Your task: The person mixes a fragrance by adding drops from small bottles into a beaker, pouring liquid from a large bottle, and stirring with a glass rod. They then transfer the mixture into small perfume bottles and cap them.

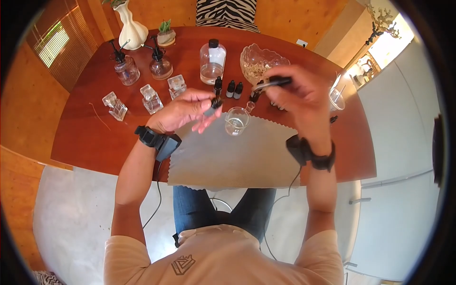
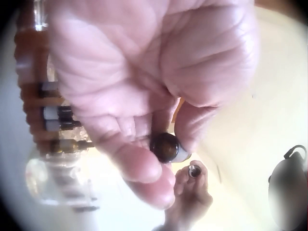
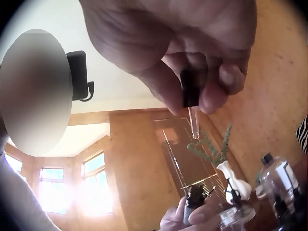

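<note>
My left hand (image 1: 187,111) pinches a small dark glass bottle (image 2: 166,147) with a grey label, its open neck showing. My right hand (image 1: 304,92) is raised to the right and pinches a dropper (image 3: 190,91) by its black cap. The dropper's clear glass tube (image 3: 194,122) points down, apart from the bottle. Between the hands, a glass beaker (image 1: 236,124) stands at the far edge of a brown paper sheet (image 1: 232,161). Several small black-capped bottles (image 1: 231,89) stand just beyond the left fingers.
Three square clear glass bottles (image 1: 152,100) stand on the left of the red-brown table (image 1: 85,137). Behind them are two black-topped pump bottles (image 1: 161,69) and a white vase (image 1: 130,28). A large black-capped bottle (image 1: 212,64) and a patterned glass bowl (image 1: 261,59) stand farther back.
</note>
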A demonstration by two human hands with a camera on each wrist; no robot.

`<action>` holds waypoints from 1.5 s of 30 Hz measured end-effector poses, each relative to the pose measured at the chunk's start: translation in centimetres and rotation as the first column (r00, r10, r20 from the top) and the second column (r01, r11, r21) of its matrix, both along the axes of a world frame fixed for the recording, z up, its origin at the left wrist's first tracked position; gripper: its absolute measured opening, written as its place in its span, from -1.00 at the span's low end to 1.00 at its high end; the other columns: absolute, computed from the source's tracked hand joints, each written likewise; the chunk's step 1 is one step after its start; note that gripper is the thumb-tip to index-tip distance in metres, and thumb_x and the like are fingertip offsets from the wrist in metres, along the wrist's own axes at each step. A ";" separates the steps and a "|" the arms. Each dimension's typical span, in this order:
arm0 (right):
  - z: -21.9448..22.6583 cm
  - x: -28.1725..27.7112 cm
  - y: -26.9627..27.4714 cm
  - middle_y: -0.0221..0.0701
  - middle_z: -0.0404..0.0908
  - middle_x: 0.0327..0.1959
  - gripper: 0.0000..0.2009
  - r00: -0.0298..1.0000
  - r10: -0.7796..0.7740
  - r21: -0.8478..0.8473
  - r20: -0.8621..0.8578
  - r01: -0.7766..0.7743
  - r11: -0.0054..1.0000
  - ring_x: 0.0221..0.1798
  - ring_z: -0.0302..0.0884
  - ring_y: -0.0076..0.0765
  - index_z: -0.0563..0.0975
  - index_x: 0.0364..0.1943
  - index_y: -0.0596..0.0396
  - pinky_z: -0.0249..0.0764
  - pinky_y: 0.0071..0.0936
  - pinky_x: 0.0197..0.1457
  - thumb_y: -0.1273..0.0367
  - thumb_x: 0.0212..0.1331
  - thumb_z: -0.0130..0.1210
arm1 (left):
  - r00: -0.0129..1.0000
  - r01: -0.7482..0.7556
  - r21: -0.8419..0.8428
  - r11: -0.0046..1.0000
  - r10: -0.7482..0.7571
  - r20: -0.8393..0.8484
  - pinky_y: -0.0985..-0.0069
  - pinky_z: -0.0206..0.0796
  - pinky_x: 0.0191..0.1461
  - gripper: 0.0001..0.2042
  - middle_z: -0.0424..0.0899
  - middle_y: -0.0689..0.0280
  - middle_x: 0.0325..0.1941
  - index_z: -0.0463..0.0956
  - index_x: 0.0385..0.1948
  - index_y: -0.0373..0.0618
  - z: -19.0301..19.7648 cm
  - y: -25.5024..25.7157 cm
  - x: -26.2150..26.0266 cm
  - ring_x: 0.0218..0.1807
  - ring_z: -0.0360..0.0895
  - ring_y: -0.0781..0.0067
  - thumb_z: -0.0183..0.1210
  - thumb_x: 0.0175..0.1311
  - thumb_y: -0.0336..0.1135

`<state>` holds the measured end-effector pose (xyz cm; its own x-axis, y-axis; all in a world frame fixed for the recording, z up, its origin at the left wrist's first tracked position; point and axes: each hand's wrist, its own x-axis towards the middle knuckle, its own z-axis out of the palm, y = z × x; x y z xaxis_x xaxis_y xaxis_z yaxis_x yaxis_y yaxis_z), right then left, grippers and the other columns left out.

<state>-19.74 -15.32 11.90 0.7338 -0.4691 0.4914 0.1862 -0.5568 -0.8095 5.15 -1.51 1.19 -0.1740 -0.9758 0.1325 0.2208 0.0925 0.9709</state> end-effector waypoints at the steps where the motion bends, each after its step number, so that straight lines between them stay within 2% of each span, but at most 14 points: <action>1: 0.3 -0.2 -0.2 -0.41 0.70 -0.23 -0.84 0.999 -0.029 0.006 0.037 0.029 1.000 -0.23 0.62 -0.64 0.60 -0.19 0.26 0.54 -0.66 -0.16 0.56 0.16 0.28 | 0.999 -0.031 -0.008 0.999 0.031 -0.022 0.68 0.35 -0.53 -0.53 0.59 0.31 -0.49 0.54 -0.12 -0.30 -0.2 0.0 0.1 -0.54 0.55 0.59 0.14 0.46 0.07; 4: 0.5 -0.5 0.4 -0.43 0.70 -0.31 -0.86 0.960 -0.184 0.073 0.211 0.172 0.982 -0.28 0.58 -0.64 0.61 -0.20 0.26 0.52 -0.63 -0.22 0.56 0.17 0.28 | 0.996 -0.066 -0.042 0.997 0.064 -0.056 0.67 0.32 -0.50 -0.58 0.60 0.30 -0.44 0.54 -0.05 -0.29 -0.5 -0.1 0.6 -0.50 0.56 0.57 0.11 0.50 -0.01; 7: -6.5 1.5 -1.9 -0.46 0.69 -0.39 -0.88 0.939 -0.047 -0.412 -0.340 -0.103 0.905 -0.31 0.57 -0.64 0.61 -0.19 0.25 0.48 -0.62 -0.29 0.54 0.22 0.27 | 0.995 -0.082 -0.044 0.996 0.080 -0.055 0.66 0.29 -0.48 -0.60 0.60 0.31 -0.42 0.54 -0.01 -0.27 -0.5 -0.4 0.1 -0.47 0.56 0.55 0.09 0.52 -0.04; 10: -7.3 1.7 -1.7 -0.49 0.66 -0.45 -0.87 0.963 -0.093 -0.309 -0.252 0.011 0.951 -0.37 0.53 -0.67 0.61 -0.17 0.23 0.42 -0.65 -0.36 0.50 0.26 0.28 | 0.989 -0.145 -0.055 0.988 0.144 -0.016 0.66 0.30 -0.46 -0.60 0.60 0.33 -0.41 0.55 -0.01 -0.25 -0.3 -0.1 -0.1 -0.45 0.56 0.56 0.10 0.52 -0.03; 13: -4.6 1.3 -1.5 -0.48 0.67 -0.42 -0.84 0.995 -0.078 0.062 -0.065 0.082 0.995 -0.42 0.52 -0.70 0.61 -0.14 0.24 0.40 -0.69 -0.40 0.48 0.25 0.30 | 0.986 -0.163 -0.055 0.985 0.165 0.034 0.69 0.28 -0.48 -0.57 0.60 0.34 -0.44 0.55 -0.07 -0.23 -0.2 -0.4 -0.6 -0.47 0.56 0.61 0.13 0.47 0.06; 17: -3.5 2.0 0.0 -0.47 0.70 -0.33 -0.80 0.999 0.043 0.230 -0.006 -0.041 0.972 -0.45 0.52 -0.71 0.62 -0.11 0.24 0.40 -0.71 -0.43 0.48 0.23 0.32 | 0.986 -0.142 -0.053 0.988 0.146 0.083 0.69 0.28 -0.47 -0.58 0.61 0.34 -0.44 0.57 -0.07 -0.24 0.1 -0.3 -1.4 -0.47 0.56 0.60 0.18 0.45 0.03; 24: -5.8 4.3 0.7 -0.41 0.61 -0.55 -0.80 0.969 0.209 0.026 -0.131 -0.207 0.978 -0.51 0.47 -0.69 0.60 -0.17 0.19 0.35 -0.63 -0.46 0.45 0.17 0.33 | 0.988 -0.089 -0.053 0.995 0.095 0.125 0.67 0.33 -0.46 -0.58 0.62 0.36 -0.40 0.59 -0.07 -0.22 0.0 -0.3 -1.5 -0.44 0.59 0.60 0.22 0.42 0.04; 27: -4.8 4.2 1.0 -0.36 0.58 -0.58 -0.83 0.965 0.161 -0.060 -0.207 -0.176 0.983 -0.56 0.43 -0.63 0.60 -0.20 0.17 0.34 -0.59 -0.48 0.44 0.17 0.31 | 0.988 -0.097 -0.059 0.994 0.103 0.116 0.67 0.34 -0.46 -0.59 0.63 0.36 -0.37 0.59 -0.10 -0.18 0.1 -0.3 -1.6 -0.43 0.60 0.60 0.23 0.41 0.05; 30: -4.7 4.4 1.2 -0.36 0.54 -0.62 -0.83 0.984 0.174 -0.075 -0.048 -0.177 0.981 -0.59 0.43 -0.60 0.59 -0.21 0.19 0.32 -0.55 -0.51 0.42 0.18 0.30 | 0.991 -0.098 -0.074 0.992 0.104 0.082 0.66 0.35 -0.43 -0.61 0.62 0.37 -0.38 0.59 -0.12 -0.18 0.0 -0.3 -1.4 -0.42 0.60 0.60 0.23 0.42 0.03; 33: -5.0 4.3 1.0 -0.35 0.54 -0.64 -0.82 0.979 0.122 -0.165 -0.165 -0.150 0.975 -0.59 0.48 -0.60 0.58 -0.23 0.22 0.33 -0.53 -0.51 0.41 0.19 0.29 | 0.989 -0.088 -0.092 0.992 0.098 0.114 0.66 0.35 -0.42 -0.63 0.62 0.37 -0.38 0.59 -0.12 -0.19 0.0 -0.3 -1.1 -0.43 0.59 0.60 0.22 0.43 0.00; 36: -5.1 4.3 0.9 -0.31 0.50 -0.68 -0.80 0.948 -0.093 -0.382 -0.305 -0.032 0.924 -0.62 0.49 -0.51 0.57 -0.25 0.24 0.34 -0.49 -0.52 0.39 0.18 0.31 | 0.986 -0.105 -0.067 0.992 0.113 0.122 0.66 0.36 -0.41 -0.67 0.63 0.37 -0.37 0.60 -0.09 -0.20 -0.1 -0.5 -1.4 -0.42 0.59 0.61 0.21 0.45 -0.07; 39: -4.7 4.3 1.5 -0.27 0.46 -0.72 -0.78 0.990 -0.021 -0.129 -0.142 0.002 0.992 -0.68 0.44 -0.38 0.57 -0.28 0.22 0.34 -0.44 -0.54 0.34 0.19 0.33 | 0.991 -0.109 -0.056 0.992 0.113 0.075 0.66 0.36 -0.38 -0.72 0.64 0.37 -0.36 0.61 -0.03 -0.23 -0.2 -0.4 -1.1 -0.41 0.58 0.62 0.21 0.47 -0.19; 42: -5.5 4.6 1.0 -0.25 0.44 -0.73 -0.75 0.993 0.080 -0.265 -0.092 -0.101 0.959 -0.71 0.39 -0.30 0.57 -0.29 0.21 0.33 -0.42 -0.55 0.30 0.20 0.35 | 0.991 -0.098 -0.076 0.992 0.104 0.084 0.66 0.36 -0.38 -0.74 0.63 0.39 -0.36 0.61 -0.02 -0.23 -0.3 -0.5 -1.2 -0.41 0.58 0.63 0.20 0.48 -0.22; 45: -5.0 4.4 1.2 -0.24 0.45 -0.73 -0.76 0.934 -0.250 -0.565 -0.256 0.066 0.822 -0.70 0.41 -0.24 0.57 -0.29 0.21 0.34 -0.40 -0.54 0.31 0.22 0.33 | 0.988 -0.113 -0.073 0.991 0.120 0.102 0.66 0.36 -0.38 -0.76 0.63 0.40 -0.36 0.61 -0.02 -0.23 -0.6 -0.8 -1.5 -0.41 0.57 0.64 0.20 0.48 -0.24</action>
